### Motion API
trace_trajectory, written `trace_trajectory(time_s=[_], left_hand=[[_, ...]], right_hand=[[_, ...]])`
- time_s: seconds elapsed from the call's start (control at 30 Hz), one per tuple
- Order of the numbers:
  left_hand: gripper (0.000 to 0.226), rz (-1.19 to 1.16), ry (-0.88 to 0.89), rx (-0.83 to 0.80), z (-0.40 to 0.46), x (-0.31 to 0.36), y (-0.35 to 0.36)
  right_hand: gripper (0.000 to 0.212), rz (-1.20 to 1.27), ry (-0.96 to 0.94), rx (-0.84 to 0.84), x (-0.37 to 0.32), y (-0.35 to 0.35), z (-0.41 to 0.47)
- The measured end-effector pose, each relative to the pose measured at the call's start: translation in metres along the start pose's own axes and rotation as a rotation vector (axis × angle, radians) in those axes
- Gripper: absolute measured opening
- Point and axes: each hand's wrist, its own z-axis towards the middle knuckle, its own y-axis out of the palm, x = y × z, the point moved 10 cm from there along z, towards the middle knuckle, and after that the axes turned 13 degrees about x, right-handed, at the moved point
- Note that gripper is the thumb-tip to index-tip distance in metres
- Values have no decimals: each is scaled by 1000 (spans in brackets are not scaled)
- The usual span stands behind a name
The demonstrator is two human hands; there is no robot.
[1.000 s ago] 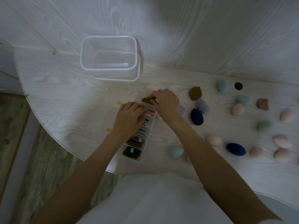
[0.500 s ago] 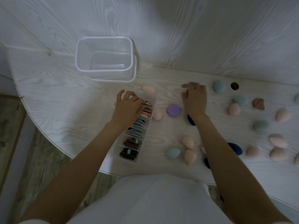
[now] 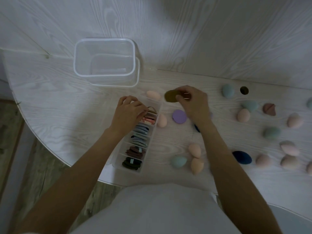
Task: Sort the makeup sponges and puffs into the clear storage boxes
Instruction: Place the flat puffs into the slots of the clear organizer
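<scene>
Boxes: two clear ones on the white table (image 3: 50, 102). A deep rectangular tub (image 3: 104, 59) near the back edge, holding nothing I can see, and a long divided organizer (image 3: 152, 132) near the front edge, angled. Organizer compartments hold flat puffs stacked by colour: pink-red (image 3: 148, 119), grey-blue (image 3: 141, 135), brown (image 3: 135, 152), dark green (image 3: 132, 163) nearest the front edge; a brownish strap shows in the rear compartment.

Loose egg sponges: roughly nine pink/peach, five teal-green, one navy (image 3: 242, 157) fully seen, another navy partly hidden under the right forearm; the right edge crops some. Loose flat puffs: one purple (image 3: 179, 116), one mauve folded (image 3: 269, 109).

Versus half a second ago: right hand (image 3: 194, 103) was flat among the sponges at mid-table, now it pinches an olive puff (image 3: 170, 96) between thumb and curled fingers, raised just behind the organizer's rear end. Left hand (image 3: 128, 112) stays at the rear compartment, fingers curled, pinching the strap there. Purple puff unmoved.
</scene>
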Motion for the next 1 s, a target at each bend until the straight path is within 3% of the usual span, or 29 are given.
trace_trajectory(time_s=[0.13,0.43,0.63,0.73,0.77,0.83,0.9,1.0], left_hand=[[28,42,4,-20,-1,0,1],[17,17,9,52,1,0,-3],[18,15,-18,3,-5,-2,6],[14,10,-22,1,-5,-2,7],[14,9,-21,2,-5,-2,7],[14,6,-25,5,-5,-1,5],[16,10,-23,-8,-6,0,6],[20,10,-4,-25,-5,1,6]], right_hand=[[12,-20,-123,-35,-33,43,-21],[6,-394,-412,12,-34,79,-37],[8,-268,-358,-79,-28,75,-36],[13,-218,-251,22,-3,41,-27],[17,-253,-183,24,14,32,-26],[32,-431,-67,-140,50,37,-31],[42,-659,-85,-306,69,53,-43],[29,-659,-189,-310,62,63,-49]])
